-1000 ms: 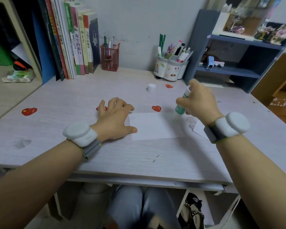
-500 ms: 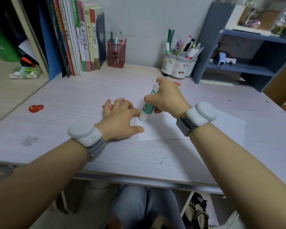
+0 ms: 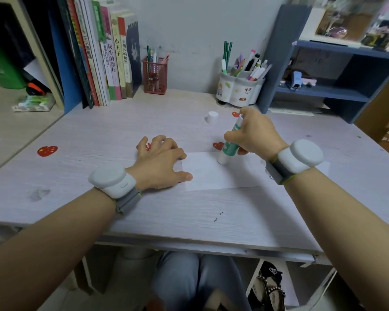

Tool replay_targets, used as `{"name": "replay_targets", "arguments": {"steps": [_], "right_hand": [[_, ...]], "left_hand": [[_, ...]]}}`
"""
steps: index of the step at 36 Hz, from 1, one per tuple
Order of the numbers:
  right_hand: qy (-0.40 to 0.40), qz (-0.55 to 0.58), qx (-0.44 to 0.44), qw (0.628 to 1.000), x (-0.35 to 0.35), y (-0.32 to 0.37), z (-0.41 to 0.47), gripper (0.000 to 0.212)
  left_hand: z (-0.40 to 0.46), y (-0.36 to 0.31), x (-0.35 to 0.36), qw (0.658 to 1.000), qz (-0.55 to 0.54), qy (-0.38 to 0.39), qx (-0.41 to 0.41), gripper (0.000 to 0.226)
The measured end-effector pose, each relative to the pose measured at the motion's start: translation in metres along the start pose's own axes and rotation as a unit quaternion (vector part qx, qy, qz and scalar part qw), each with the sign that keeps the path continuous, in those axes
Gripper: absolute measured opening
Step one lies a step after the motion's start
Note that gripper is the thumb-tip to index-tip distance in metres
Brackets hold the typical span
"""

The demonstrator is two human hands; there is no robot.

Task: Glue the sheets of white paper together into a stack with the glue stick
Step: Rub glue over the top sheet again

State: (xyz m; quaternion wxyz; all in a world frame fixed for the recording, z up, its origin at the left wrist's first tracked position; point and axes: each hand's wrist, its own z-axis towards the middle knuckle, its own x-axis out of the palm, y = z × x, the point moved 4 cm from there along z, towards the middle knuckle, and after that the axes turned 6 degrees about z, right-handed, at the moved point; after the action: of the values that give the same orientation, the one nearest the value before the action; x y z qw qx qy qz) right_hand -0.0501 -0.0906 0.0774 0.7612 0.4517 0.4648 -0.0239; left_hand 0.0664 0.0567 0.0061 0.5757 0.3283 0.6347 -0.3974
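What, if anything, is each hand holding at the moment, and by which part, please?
The right hand grips the glue stick around its green barrel. The left hand holds nothing; it rests on the white paper's left edge.

- Sheet of paper [image 3: 213, 171] lies flat on the table [image 3: 189, 212], centre.
- Left hand [image 3: 160, 164] rests on the sheet's left edge.
- Right hand [image 3: 254, 135] holds the glue stick [image 3: 230, 142] tilted, its lower end on the sheet's far part.
- Cap [image 3: 212, 117] stands behind the sheet.
- Books [image 3: 108, 63] stand rear left; mesh pen cup [image 3: 155, 78] right of them.
- Pen holder [image 3: 239, 87] rear centre-right; shelf unit [image 3: 323, 95] to its right.
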Motion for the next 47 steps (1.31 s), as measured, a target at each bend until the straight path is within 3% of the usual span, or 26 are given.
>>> {"name": "replay_targets", "arguments": {"steps": [4, 10, 17, 21, 25, 31, 41, 47], "right_hand": [[-0.013, -0.015, 0.005, 1.000, -0.010, -0.011, 0.001, 0.026], [-0.034, -0.027, 0.018, 0.999, -0.020, -0.022, 0.001, 0.028], [-0.043, -0.162, -0.005, 0.986, -0.032, -0.025, -0.005, 0.030], [-0.028, 0.035, -0.001, 0.999, -0.039, -0.011, -0.016, 0.035], [0.050, 0.168, -0.016, 0.984, -0.033, 0.007, -0.028, 0.036], [0.118, 0.227, -0.020, 0.967, -0.016, 0.007, -0.036, 0.034], [0.021, 0.244, 0.015, 0.969, 0.021, 0.003, -0.033, 0.023], [0.014, 0.222, 0.005, 0.975, 0.035, 0.015, -0.035, 0.024]], "left_hand": [[-0.001, 0.000, 0.001, 1.000, -0.004, -0.004, -0.001, 0.057], [-0.002, 0.001, 0.001, 1.000, -0.005, -0.009, -0.002, 0.057], [-0.003, 0.001, 0.002, 1.000, -0.005, -0.012, -0.002, 0.057], [-0.003, 0.001, 0.002, 1.000, -0.010, -0.021, -0.001, 0.056], [-0.005, 0.000, 0.003, 1.000, -0.008, -0.026, 0.001, 0.055], [-0.007, 0.002, 0.006, 0.999, -0.036, -0.034, -0.004, 0.052], [-0.007, 0.003, 0.009, 0.999, -0.041, -0.033, 0.004, 0.042], [-0.007, 0.003, 0.010, 1.000, -0.010, 0.005, 0.025, 0.062]]}}
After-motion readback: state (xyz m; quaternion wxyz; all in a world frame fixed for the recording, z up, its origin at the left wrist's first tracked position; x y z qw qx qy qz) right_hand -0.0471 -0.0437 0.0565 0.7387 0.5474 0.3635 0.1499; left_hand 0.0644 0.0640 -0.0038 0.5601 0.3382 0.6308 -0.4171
